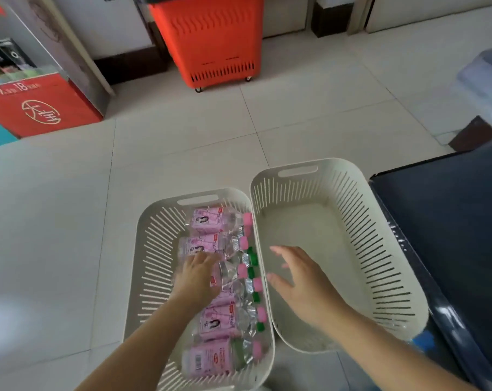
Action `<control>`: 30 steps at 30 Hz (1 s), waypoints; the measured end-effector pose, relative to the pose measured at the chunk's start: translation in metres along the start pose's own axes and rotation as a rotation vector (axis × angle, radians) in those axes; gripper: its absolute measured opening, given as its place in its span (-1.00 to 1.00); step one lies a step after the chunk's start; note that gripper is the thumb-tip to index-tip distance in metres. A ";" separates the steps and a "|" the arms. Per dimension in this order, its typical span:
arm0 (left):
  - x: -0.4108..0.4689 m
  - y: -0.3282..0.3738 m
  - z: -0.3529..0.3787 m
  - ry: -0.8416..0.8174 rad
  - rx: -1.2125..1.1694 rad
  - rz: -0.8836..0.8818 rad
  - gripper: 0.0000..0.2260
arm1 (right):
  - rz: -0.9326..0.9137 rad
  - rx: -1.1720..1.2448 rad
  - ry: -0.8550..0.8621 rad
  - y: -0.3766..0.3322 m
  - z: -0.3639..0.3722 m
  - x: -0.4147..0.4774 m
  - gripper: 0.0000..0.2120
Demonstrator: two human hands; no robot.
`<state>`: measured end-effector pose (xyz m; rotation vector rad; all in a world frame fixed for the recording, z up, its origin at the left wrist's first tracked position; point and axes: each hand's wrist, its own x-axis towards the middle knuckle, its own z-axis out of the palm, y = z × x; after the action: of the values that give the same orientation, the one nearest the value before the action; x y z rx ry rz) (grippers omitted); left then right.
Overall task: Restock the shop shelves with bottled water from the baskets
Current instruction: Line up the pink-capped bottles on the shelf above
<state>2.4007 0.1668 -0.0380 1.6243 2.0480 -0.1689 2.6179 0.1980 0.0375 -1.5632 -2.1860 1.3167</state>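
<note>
Two cream slotted baskets sit side by side on the tiled floor. The left basket [151, 244] holds several water bottles with pink labels and pink caps lying on their sides, such as the top bottle [211, 220]; green caps show beneath them. My left hand [195, 273] reaches into this basket and its fingers curl over a pink-label bottle [228, 273] in the middle of the row. The right basket [380, 230] has nothing in it. My right hand [301, 277] hovers over that basket with fingers spread, holding nothing.
A red wheeled shopping basket [211, 40] stands at the back by the wall. A red display stand [36, 105] is at the far left. A dark shelf edge [448, 221] runs along the right. A blue-capped object [424, 341] peeks out beside the right basket.
</note>
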 end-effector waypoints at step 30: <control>-0.005 0.054 -0.048 0.065 -1.255 0.044 -0.49 | -0.050 0.471 0.047 -0.002 0.049 0.049 -0.31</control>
<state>2.4369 0.1964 0.0173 0.8337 1.5292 0.9906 2.5671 0.2106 -0.0078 -1.3292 -1.7036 1.6092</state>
